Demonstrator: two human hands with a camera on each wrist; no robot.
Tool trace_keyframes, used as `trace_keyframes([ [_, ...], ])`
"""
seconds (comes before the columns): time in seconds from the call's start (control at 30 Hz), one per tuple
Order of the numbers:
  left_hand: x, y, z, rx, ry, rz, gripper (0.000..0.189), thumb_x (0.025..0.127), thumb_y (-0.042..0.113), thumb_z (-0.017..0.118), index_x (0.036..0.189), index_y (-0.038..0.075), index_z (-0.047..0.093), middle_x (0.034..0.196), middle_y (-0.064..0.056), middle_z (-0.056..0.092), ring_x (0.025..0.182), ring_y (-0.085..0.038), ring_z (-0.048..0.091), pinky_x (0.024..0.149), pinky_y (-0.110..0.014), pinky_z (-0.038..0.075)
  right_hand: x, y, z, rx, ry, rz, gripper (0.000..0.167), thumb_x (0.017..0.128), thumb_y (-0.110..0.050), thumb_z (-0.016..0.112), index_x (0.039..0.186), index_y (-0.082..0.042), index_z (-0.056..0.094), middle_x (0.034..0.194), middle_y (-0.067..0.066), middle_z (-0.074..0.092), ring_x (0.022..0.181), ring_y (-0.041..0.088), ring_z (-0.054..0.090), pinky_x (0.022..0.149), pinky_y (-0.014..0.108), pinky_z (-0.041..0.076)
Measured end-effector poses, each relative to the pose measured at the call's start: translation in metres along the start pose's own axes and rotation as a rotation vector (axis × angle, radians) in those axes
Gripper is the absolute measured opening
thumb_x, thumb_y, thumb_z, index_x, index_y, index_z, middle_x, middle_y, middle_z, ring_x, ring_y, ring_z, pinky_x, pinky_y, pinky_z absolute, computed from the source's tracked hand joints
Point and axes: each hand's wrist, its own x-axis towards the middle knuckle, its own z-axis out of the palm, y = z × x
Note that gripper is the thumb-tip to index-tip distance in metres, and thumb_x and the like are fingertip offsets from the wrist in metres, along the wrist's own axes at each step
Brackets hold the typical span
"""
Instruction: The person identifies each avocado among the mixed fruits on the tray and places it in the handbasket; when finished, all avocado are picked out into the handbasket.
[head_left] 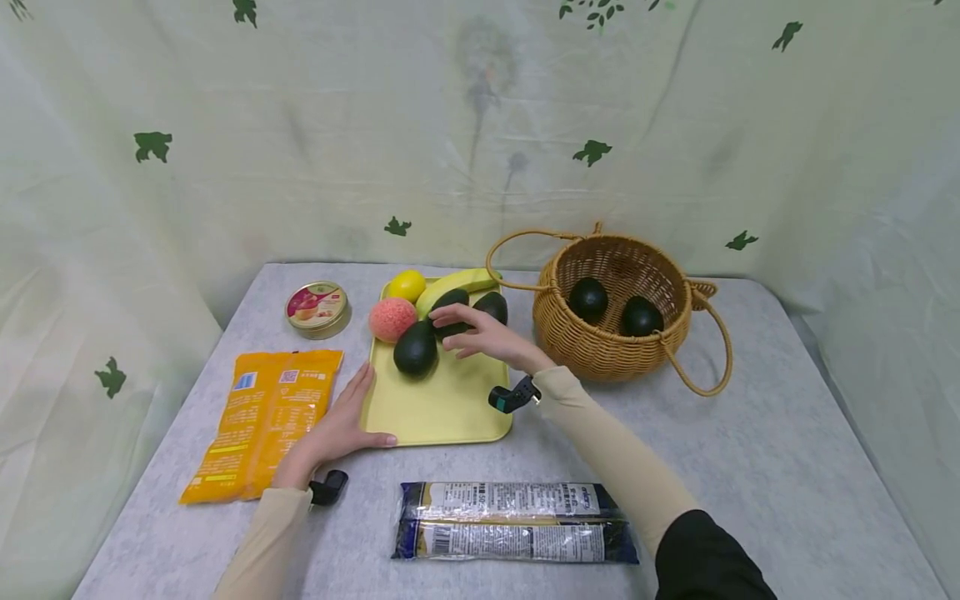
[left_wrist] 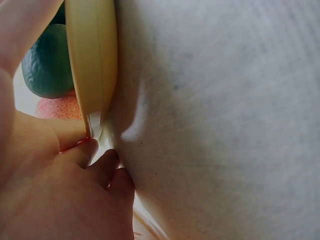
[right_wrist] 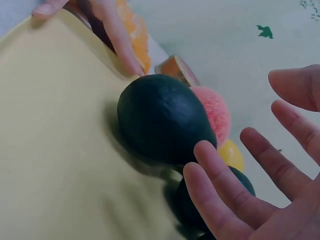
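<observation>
A yellow tray point(head_left: 450, 417) carries three dark avocados, the nearest avocado point(head_left: 415, 350) close to its middle. Behind that one lie a pink round fruit point(head_left: 392, 320), a lemon point(head_left: 407, 285) and a banana point(head_left: 468, 282). My left hand point(head_left: 337, 425) touches the tray's near left corner, thumb at the front rim and fingers along the left side. Above the avocados my right hand point(head_left: 487, 333) reaches in with fingers spread, nothing between them. In the right wrist view its fingertips overlap the tip of the near avocado point(right_wrist: 162, 120).
Right of the tray stands a wicker basket point(head_left: 600, 358) holding two avocados, its loop handles spread outward. An orange packet point(head_left: 277, 417) and a round tin point(head_left: 318, 310) lie to the left. Two long packs point(head_left: 517, 521) lie at the front. Patterned fabric point(head_left: 375, 150) hangs behind the table.
</observation>
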Motion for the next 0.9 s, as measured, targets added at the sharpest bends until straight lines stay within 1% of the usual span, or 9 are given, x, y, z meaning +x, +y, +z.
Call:
trace_keyframes([
  [0.1, 0.000, 0.000, -0.001, -0.002, 0.001, 0.004, 0.121, 0.071, 0.041, 0.084, 0.149, -0.009, 0.005, 0.156, -0.025, -0.002, 0.141, -0.043, 0.005, 0.110, -0.059, 0.012, 0.006, 0.002, 0.006, -0.040, 0.018, 0.012, 0.049, 0.096, -0.010, 0.057, 0.142, -0.006, 0.041, 0.142, 0.015, 0.043, 0.115, 0.034, 0.053, 0.090, 0.048, 0.048],
  [0.17, 0.000, -0.001, -0.001, -0.001, 0.000, 0.004, 0.121, 0.071, 0.040, 0.083, 0.149, -0.009, 0.005, 0.156, -0.025, -0.002, 0.141, -0.043, 0.006, 0.110, -0.059, 0.012, 0.009, 0.004, 0.009, -0.075, 0.029, 0.020, 0.050, 0.095, -0.011, 0.058, 0.142, -0.008, 0.042, 0.143, 0.013, 0.042, 0.113, 0.031, 0.055, 0.089, 0.045, 0.049],
  [0.3, 0.000, -0.001, 0.000, 0.001, -0.003, -0.006, 0.121, 0.071, 0.041, 0.083, 0.149, -0.009, 0.005, 0.157, -0.024, -0.002, 0.141, -0.043, 0.005, 0.110, -0.058, 0.012, 0.015, 0.006, 0.016, -0.148, 0.036, 0.019, 0.053, 0.093, -0.014, 0.062, 0.143, -0.012, 0.043, 0.145, 0.009, 0.038, 0.113, 0.029, 0.054, 0.086, 0.041, 0.051],
  [0.47, 0.000, 0.000, -0.001, 0.000, -0.008, -0.015, 0.121, 0.071, 0.042, 0.083, 0.149, -0.009, 0.005, 0.157, -0.024, -0.002, 0.141, -0.043, 0.005, 0.110, -0.059, 0.012, 0.025, 0.009, 0.024, -0.290, 0.048, -0.024, 0.055, 0.091, -0.015, 0.066, 0.141, -0.009, 0.046, 0.144, 0.011, 0.038, 0.126, 0.024, 0.042, 0.096, 0.038, 0.045],
  [0.53, -0.001, 0.001, -0.001, -0.002, -0.008, -0.014, 0.121, 0.071, 0.042, 0.083, 0.149, -0.009, 0.005, 0.157, -0.024, -0.002, 0.141, -0.043, 0.005, 0.110, -0.059, 0.012, 0.029, 0.010, 0.027, -0.364, 0.063, -0.021, 0.055, 0.090, -0.019, 0.069, 0.140, -0.010, 0.048, 0.144, 0.010, 0.039, 0.131, 0.021, 0.036, 0.102, 0.034, 0.039],
  [0.63, -0.001, 0.001, -0.001, -0.006, -0.007, -0.014, 0.121, 0.072, 0.041, 0.083, 0.149, -0.009, 0.005, 0.157, -0.024, -0.002, 0.141, -0.043, 0.005, 0.110, -0.059, 0.012, 0.033, 0.012, 0.034, -0.461, 0.087, 0.026, 0.057, 0.088, -0.028, 0.071, 0.139, -0.015, 0.050, 0.147, 0.007, 0.038, 0.133, 0.018, 0.033, 0.106, 0.035, 0.034],
  [0.73, -0.001, 0.002, -0.001, -0.013, -0.007, -0.005, 0.120, 0.072, 0.040, 0.083, 0.149, -0.009, 0.005, 0.156, -0.025, -0.002, 0.140, -0.044, 0.005, 0.109, -0.060, 0.013, 0.036, 0.013, 0.040, -0.534, 0.114, 0.083, 0.057, 0.086, -0.034, 0.072, 0.137, -0.020, 0.052, 0.149, 0.006, 0.035, 0.134, 0.019, 0.033, 0.108, 0.040, 0.030],
  [0.83, -0.001, 0.001, -0.001, -0.018, -0.005, 0.001, 0.120, 0.072, 0.040, 0.083, 0.149, -0.009, 0.005, 0.156, -0.025, -0.002, 0.140, -0.044, 0.006, 0.109, -0.060, 0.013, 0.037, 0.014, 0.044, -0.565, 0.141, 0.112, 0.054, 0.084, -0.033, 0.074, 0.134, -0.021, 0.055, 0.148, 0.006, 0.035, 0.132, 0.021, 0.036, 0.107, 0.046, 0.031],
  [0.9, -0.001, 0.001, 0.000, -0.016, -0.005, 0.001, 0.120, 0.072, 0.040, 0.083, 0.149, -0.009, 0.005, 0.156, -0.025, -0.002, 0.140, -0.043, 0.006, 0.109, -0.060, 0.013, 0.037, 0.015, 0.045, -0.573, 0.150, 0.107, 0.051, 0.084, -0.031, 0.074, 0.131, -0.021, 0.057, 0.146, 0.006, 0.037, 0.131, 0.021, 0.037, 0.107, 0.044, 0.031],
])
